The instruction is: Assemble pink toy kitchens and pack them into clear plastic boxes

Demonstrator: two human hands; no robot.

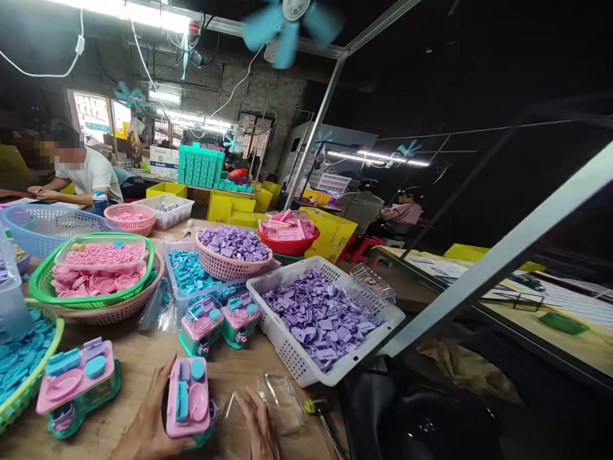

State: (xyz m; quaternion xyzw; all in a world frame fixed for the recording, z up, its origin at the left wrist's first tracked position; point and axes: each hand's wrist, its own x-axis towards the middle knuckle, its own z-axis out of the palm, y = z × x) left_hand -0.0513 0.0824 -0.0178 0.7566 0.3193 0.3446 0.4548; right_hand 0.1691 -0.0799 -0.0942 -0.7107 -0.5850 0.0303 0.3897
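My left hand is wrapped round a small toy kitchen set with a pink top, a teal base, a pink basin, a blue round lid and blue and purple parts. To its right, my right hand has its fingers bent over a clear plastic cover; its thumb is hidden. Another clear plastic cover lies just right of those fingers. A similar toy set stands at the left, and two more, a toy set and its neighbour, stand ahead of my hands.
A white crate of purple parts stands ahead right. Baskets of pink, blue and purple parts line the back, including a green basket. A screwdriver-like tool lies by the right edge. A metal post slants across the right. A co-worker sits far left.
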